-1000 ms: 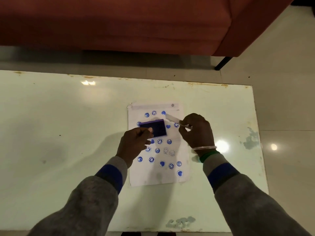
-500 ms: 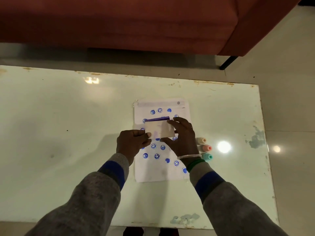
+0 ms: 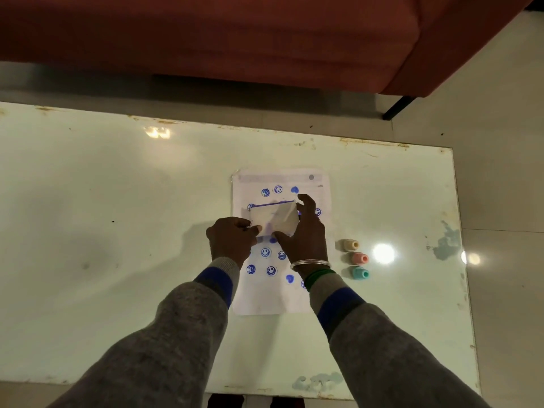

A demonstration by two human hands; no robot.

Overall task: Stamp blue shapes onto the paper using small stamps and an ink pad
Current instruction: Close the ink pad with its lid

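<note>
A white sheet of paper (image 3: 259, 298) lies in the middle of the table, covered with several blue stamped faces and hearts. Above it I hold a small rectangular ink pad (image 3: 273, 218), its pale underside turned toward me and a blue edge showing along the top. My left hand (image 3: 232, 240) grips its left end. My right hand (image 3: 306, 231) clasps its right side, fingers wrapped over the edge. Three small stamps lie to the right of the paper: a cream one (image 3: 351, 245), a pink one (image 3: 359, 258) and a teal one (image 3: 360, 273).
The table (image 3: 117, 231) is pale green glass with chipped, rusty edges and glare spots on the right. A red-brown sofa (image 3: 235, 39) stands beyond the far edge. Tiled floor lies to the right.
My right hand has let go of a stamp and moved onto the ink pad. The pad has turned from blue face up to pale underside toward me. Three stamps now show beside the paper.
</note>
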